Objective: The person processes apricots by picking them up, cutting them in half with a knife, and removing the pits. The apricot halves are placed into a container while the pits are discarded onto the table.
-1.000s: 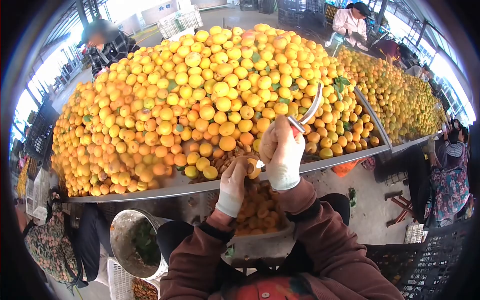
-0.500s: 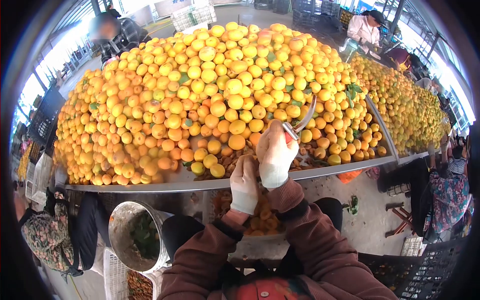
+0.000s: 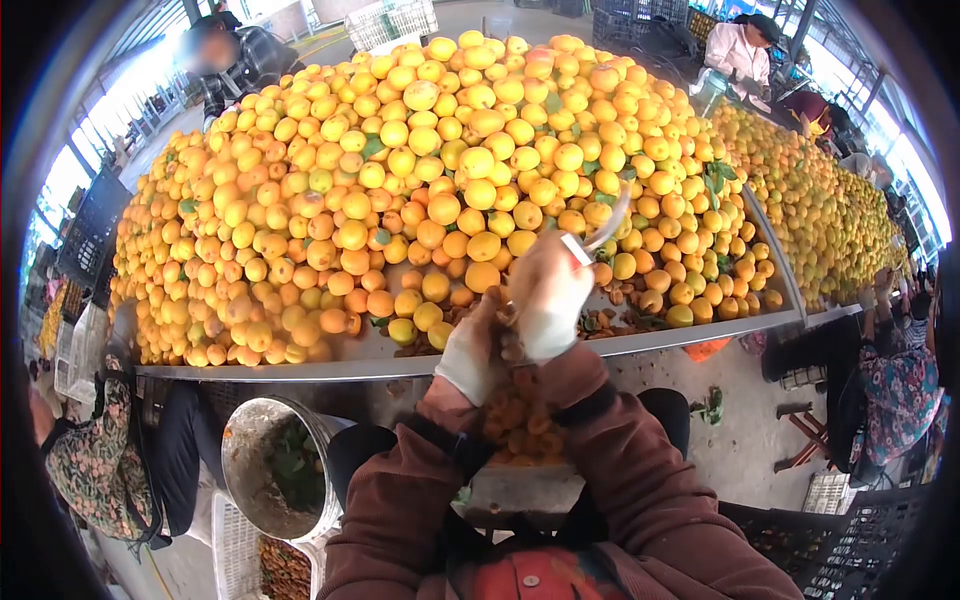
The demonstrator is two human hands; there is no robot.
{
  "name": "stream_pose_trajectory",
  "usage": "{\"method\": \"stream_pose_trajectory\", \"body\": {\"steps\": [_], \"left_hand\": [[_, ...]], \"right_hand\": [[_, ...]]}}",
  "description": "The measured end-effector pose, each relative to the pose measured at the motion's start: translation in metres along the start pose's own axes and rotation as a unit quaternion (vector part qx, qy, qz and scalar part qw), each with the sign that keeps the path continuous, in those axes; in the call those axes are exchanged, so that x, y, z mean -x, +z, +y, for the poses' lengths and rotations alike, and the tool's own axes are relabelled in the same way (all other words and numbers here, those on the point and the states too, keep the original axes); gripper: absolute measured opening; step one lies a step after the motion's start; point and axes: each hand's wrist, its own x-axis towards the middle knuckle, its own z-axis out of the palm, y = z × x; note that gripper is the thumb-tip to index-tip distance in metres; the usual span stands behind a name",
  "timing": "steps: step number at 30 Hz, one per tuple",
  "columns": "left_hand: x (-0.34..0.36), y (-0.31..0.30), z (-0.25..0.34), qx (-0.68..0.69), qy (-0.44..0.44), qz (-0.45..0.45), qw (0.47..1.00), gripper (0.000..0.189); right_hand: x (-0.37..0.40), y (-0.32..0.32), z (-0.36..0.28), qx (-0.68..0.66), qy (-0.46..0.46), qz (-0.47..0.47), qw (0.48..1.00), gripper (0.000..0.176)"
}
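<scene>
My right hand (image 3: 552, 298), in a white glove, is closed around a curved knife (image 3: 611, 222) whose blade points up and away from me. Beside and touching it, my gloved left hand (image 3: 472, 345) has its fingers pressed together; whatever they hold is hidden. Both hands are over the near rim of a metal table (image 3: 270, 373) heaped with yellow-orange apricots (image 3: 420, 165). Brown scraps (image 3: 597, 322) lie on the tabletop by my right hand. Below my wrists, a container holds opened apricots (image 3: 524, 420).
A white bucket (image 3: 237, 450) with green leaves stands at my left, above a white crate (image 3: 232, 545). A black crate (image 3: 850, 545) is at lower right. People sit close on both sides, including one in a floral top (image 3: 890, 395). A divider (image 3: 775, 245) borders a second apricot heap.
My hands have come slightly closer together and lower, the left one shifting toward me. The knife blade is blurred by motion. The whole view has shifted slightly.
</scene>
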Motion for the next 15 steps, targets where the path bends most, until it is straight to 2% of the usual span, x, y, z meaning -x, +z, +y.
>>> {"method": "stream_pose_trajectory", "body": {"steps": [1, 2, 3, 4, 5, 6, 7, 8, 9, 10, 11, 13, 14, 15], "left_hand": [[0.005, 0.023, 0.004, -0.045, 0.030, 0.111, 0.992, 0.028], [0.002, 0.018, 0.004, -0.044, 0.031, 0.110, 0.992, 0.028], [-0.003, 0.010, 0.004, -0.356, 0.234, 0.120, 0.897, 0.022], [-0.004, 0.013, 0.006, -0.616, 0.402, 0.114, 0.668, 0.018], [-0.005, 0.016, 0.008, -0.615, 0.403, 0.114, 0.668, 0.018], [-0.003, 0.033, 0.014, -0.424, 0.314, 0.182, 0.830, 0.017], [-0.004, 0.044, 0.019, -0.201, 0.200, 0.235, 0.930, 0.017], [-0.007, 0.042, 0.020, -0.200, 0.199, 0.232, 0.931, 0.017], [-0.011, 0.037, 0.023, -0.242, 0.233, 0.240, 0.911, 0.018], [-0.013, 0.038, 0.025, -0.283, 0.268, 0.247, 0.887, 0.019], [-0.015, 0.039, 0.024, -0.281, 0.269, 0.246, 0.888, 0.019], [-0.019, 0.047, 0.023, -0.322, 0.297, 0.239, 0.866, 0.024], [-0.027, 0.041, 0.021, -0.362, 0.389, 0.192, 0.825, 0.028], [-0.026, 0.045, 0.022, -0.361, 0.389, 0.190, 0.826, 0.028]], "right_hand": [[-0.007, -0.001, -0.011, 0.018, -0.044, -0.002, 0.999, 0.028], [-0.011, -0.004, -0.025, 0.035, -0.036, -0.012, 0.999, 0.029], [-0.015, -0.007, -0.038, 0.054, -0.028, -0.023, 0.998, 0.030], [-0.022, -0.012, -0.043, 0.086, -0.020, 0.003, 0.996, 0.030], [-0.032, -0.017, -0.042, 0.113, -0.015, 0.039, 0.993, 0.028], [-0.043, -0.026, -0.038, 0.167, -0.011, 0.041, 0.985, 0.026], [-0.053, -0.040, -0.032, 0.221, -0.008, 0.043, 0.974, 0.025], [-0.065, -0.063, -0.018, 0.301, -0.049, 0.002, 0.952, 0.023], [-0.071, -0.082, -0.010, 0.379, -0.089, -0.038, 0.920, 0.022], [-0.067, -0.087, -0.015, 0.592, -0.113, -0.042, 0.797, 0.025], [-0.065, -0.088, -0.015, 0.593, -0.114, -0.042, 0.796, 0.025], [-0.058, -0.088, -0.016, 0.757, -0.107, -0.127, 0.632, 0.032], [-0.055, -0.089, -0.016, 0.789, -0.051, -0.155, 0.592, 0.039], [-0.054, -0.092, -0.012, 0.790, -0.051, -0.153, 0.592, 0.039]]}}
